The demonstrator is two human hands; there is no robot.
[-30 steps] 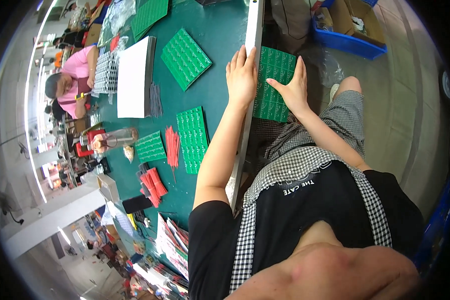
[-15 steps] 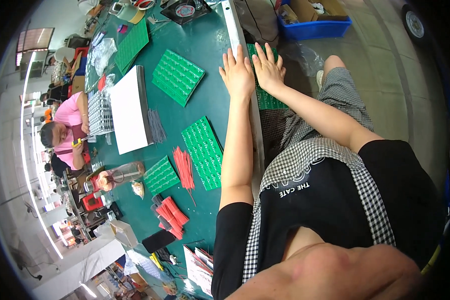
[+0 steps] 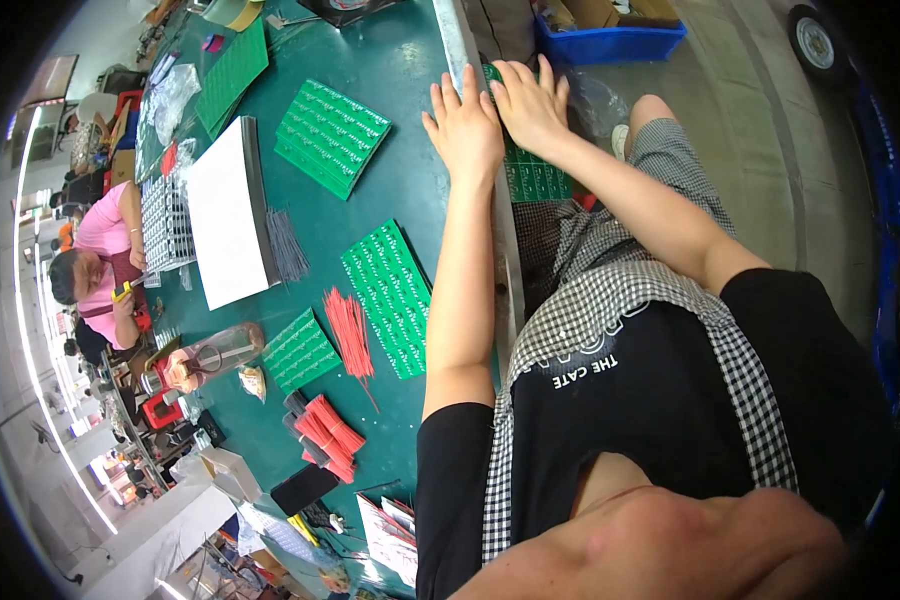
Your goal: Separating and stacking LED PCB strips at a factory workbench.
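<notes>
My left hand lies flat with fingers spread across the metal edge of the green table. Beside it, my right hand is spread over a green circuit board panel, which sits just past that edge above my lap. The hand covers the upper part of this panel; whether it presses on it I cannot tell. Neither hand grips anything. On the table nearest my left arm is another green circuit board panel, with a bundle of thin red wires next to it.
More green circuit board panels lie farther up the table. Around them are a white sheet stack, grey wires, tied red wire bundles, a bottle and a black phone. A blue bin stands beyond; a co-worker sits across.
The whole view has shifted slightly, so the table and its things appear farther left and mostly higher. My hands stay spread side by side at the table edge, with little visible movement.
</notes>
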